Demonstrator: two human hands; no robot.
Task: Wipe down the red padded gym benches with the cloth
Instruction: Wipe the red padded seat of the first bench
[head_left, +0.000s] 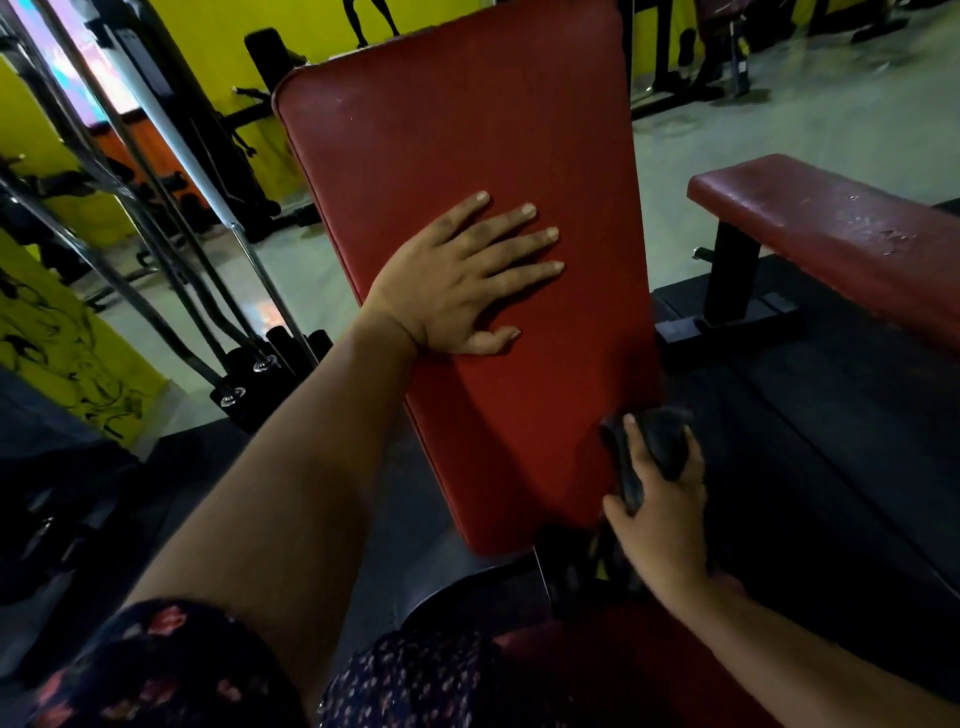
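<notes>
A long red padded bench back (467, 130) fills the middle of the view, tilted away from me. My left hand (462, 275) lies flat on it near its middle, fingers straight and spread. My right hand (657, 504) grips a dark crumpled cloth (660, 441) against the pad's lower right edge. A second red padded bench (831, 228), flat and with worn patches, stands to the right on a black leg.
Chrome bars (171, 249) and black machine frames stand close on the left, with yellow walls behind. The bench seat (623, 670) is just below my arms. Black rubber matting (831, 426) covers the floor on the right, pale floor beyond.
</notes>
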